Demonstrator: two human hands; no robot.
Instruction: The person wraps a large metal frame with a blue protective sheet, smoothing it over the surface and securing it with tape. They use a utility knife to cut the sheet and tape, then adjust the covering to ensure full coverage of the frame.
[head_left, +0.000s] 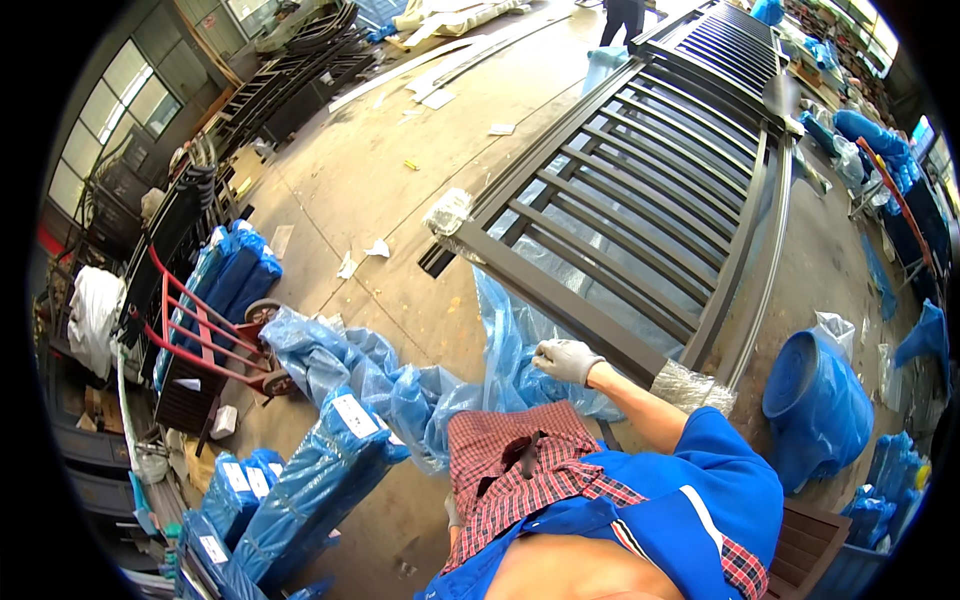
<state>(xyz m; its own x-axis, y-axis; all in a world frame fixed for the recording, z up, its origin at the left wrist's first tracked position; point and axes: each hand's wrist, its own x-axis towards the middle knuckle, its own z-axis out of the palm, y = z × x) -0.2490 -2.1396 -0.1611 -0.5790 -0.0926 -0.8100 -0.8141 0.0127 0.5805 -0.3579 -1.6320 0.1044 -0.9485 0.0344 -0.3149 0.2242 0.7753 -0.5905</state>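
Slatted railing panel (570, 302), apparently partway wrapped.
The dark panel lay beyond the right hand (567, 361); clear plastic wrap (690, 386) covered 2 near corners, but its bars (630, 217) were bare, so covering seemed left. The right grip curled near blue plastic film (412, 392); whether clamped, I couldn't tell, nor for the mostly hidden left hand (453, 512).

Concrete floor (350, 170) under blue plastic sheeting (420, 395), paper scraps (378, 248)

R forearm (640, 408) is stretched fwd and to the L, bare; gloved R hand (567, 361) is held w/ fingers partly curled. L hand (453, 511) is mostly hidden, lowered beside the torso (590, 565).
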